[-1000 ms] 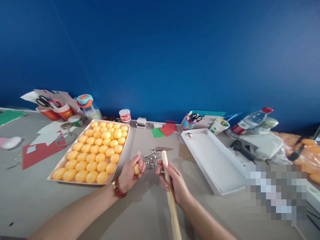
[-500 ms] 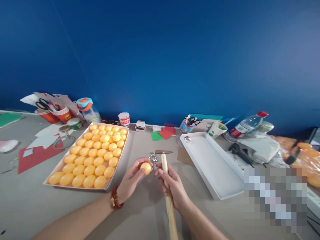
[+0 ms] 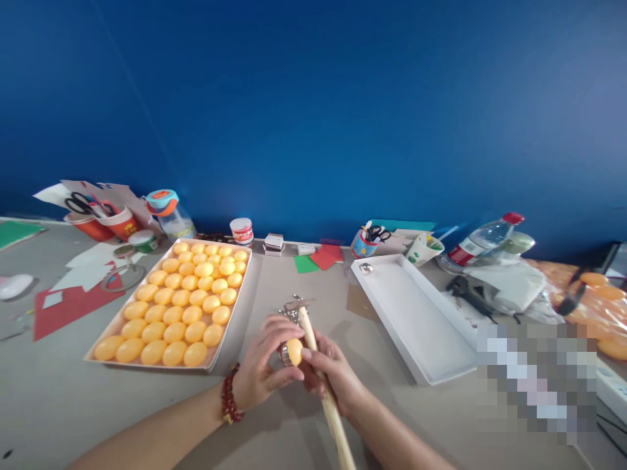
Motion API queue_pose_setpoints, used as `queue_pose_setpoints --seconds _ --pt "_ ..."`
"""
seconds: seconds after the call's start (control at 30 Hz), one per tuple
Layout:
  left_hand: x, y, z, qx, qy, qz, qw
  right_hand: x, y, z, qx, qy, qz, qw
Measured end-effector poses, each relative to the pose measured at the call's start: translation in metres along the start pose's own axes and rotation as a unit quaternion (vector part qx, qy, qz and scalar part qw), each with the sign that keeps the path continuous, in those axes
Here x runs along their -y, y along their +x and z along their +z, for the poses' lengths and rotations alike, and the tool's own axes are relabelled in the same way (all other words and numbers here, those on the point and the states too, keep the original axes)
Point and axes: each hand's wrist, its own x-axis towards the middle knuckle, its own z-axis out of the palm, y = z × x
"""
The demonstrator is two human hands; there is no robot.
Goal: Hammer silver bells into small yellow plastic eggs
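My left hand (image 3: 267,362) is closed round an orange table tennis ball (image 3: 295,351). A shiny silver patch shows on the ball's left side, partly behind my fingers; its makeup is too small to tell. My right hand (image 3: 333,369) grips the wooden handle of a hammer (image 3: 332,411), and its thumb reaches the ball's right side. The hammer's metal head points away from me, above a pile of small shiny metal pieces (image 3: 290,315), which it partly hides. To the left lies a shallow box (image 3: 215,365) holding many orange balls in rows.
On the right stands a long white tray (image 3: 416,313) with one silvery round thing (image 3: 366,267) in its far corner. Cups, paper and a drinking bottle (image 3: 169,215) line the back left. A plastic bottle (image 3: 482,241), bags and a power strip (image 3: 612,385) are at the right.
My hands have come together, and the ball has moved slightly right and nearer me. It now shows a silver patch. The hammer has shifted and its head has turned.
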Motion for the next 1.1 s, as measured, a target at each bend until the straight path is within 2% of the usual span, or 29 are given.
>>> queue_pose_setpoints --seconds 0.2,0.4,0.53,0.67,0.87,1.1 --pt "-0.002 0.002 -0.002 0.019 0.041 0.01 0.999 0.003 -0.004 0.005 -0.031 -0.057 -0.015 0.998" --pt "0.005 -0.001 -0.001 0.018 0.011 -0.013 1.0 0.001 -0.003 0.003 -0.012 0.001 0.008 1.0" --pt "0.001 -0.001 -0.001 0.029 0.034 -0.014 0.999 -0.003 -0.002 0.001 -0.014 0.021 0.013 1.0" --pt "0.001 -0.002 -0.001 0.027 0.064 0.008 0.998 -0.003 -0.002 0.004 -0.013 0.001 0.001 1.0" --pt "0.007 -0.002 0.0 0.052 0.133 0.065 0.988 -0.004 -0.001 0.001 -0.02 0.009 0.013 1.0" --pt "0.008 -0.005 0.0 0.045 0.167 0.093 0.98 -0.005 -0.001 0.0 -0.016 0.02 0.016 1.0"
